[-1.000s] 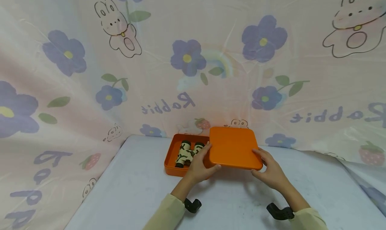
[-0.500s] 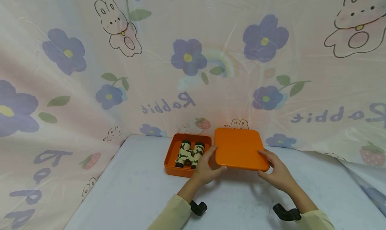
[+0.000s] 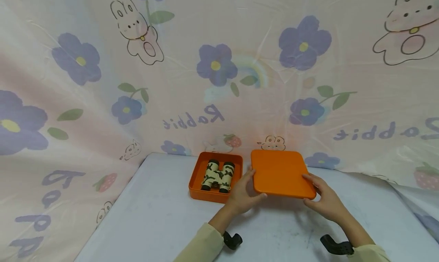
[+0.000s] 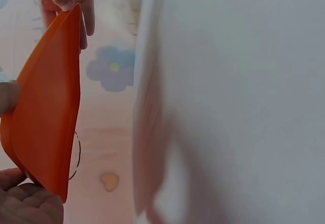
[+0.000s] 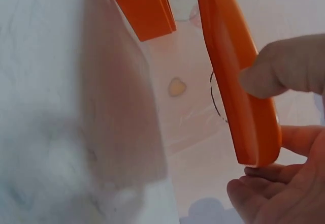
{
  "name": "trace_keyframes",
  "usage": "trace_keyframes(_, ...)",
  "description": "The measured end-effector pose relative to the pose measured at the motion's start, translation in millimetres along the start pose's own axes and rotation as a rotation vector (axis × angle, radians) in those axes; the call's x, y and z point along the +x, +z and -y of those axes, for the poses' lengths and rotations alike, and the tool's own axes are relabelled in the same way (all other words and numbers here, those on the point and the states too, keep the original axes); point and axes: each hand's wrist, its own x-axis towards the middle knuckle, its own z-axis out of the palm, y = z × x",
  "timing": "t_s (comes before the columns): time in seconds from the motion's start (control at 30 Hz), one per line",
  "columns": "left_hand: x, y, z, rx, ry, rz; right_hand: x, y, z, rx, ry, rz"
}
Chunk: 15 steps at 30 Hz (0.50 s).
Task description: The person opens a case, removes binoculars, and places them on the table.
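An orange lid [image 3: 281, 172], flat with rounded corners, is held above the table between both hands. My left hand [image 3: 242, 195] grips its left edge, thumb along the front. At the right edge, my right hand [image 3: 324, 199] pinches the lid near its front corner. Both wrist views show the lid raised, its hollow underside facing the table. Left of it stands an orange box [image 3: 205, 195] without a cover. Inside the box lie camouflage-patterned binoculars [image 3: 217, 175]. In the right wrist view a corner of the box [image 5: 144, 10] appears past the lid.
The white table [image 3: 151, 212] meets a curtain [image 3: 178, 90] printed with flowers and rabbits right behind the box and lid. A black curved piece sits on each wrist, the left one [image 3: 233, 241] and the right one [image 3: 336, 246].
Both hands have carried the lid to the right and slightly down, away from the box. More of the box and the binoculars now shows. The box has stayed in place.
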Motion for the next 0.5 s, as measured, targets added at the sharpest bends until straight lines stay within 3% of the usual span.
trace_keyframes(0.17,-1.4,5.9,-2.5,0.039,-0.004,0.030,-1.7,-2,-8,-0.008,0.007,0.015)
trace_keyframes(0.5,-2.6,21.4,-1.6,0.055,-0.074,0.050,-4.0,-5,-19,-0.026,0.058,0.074)
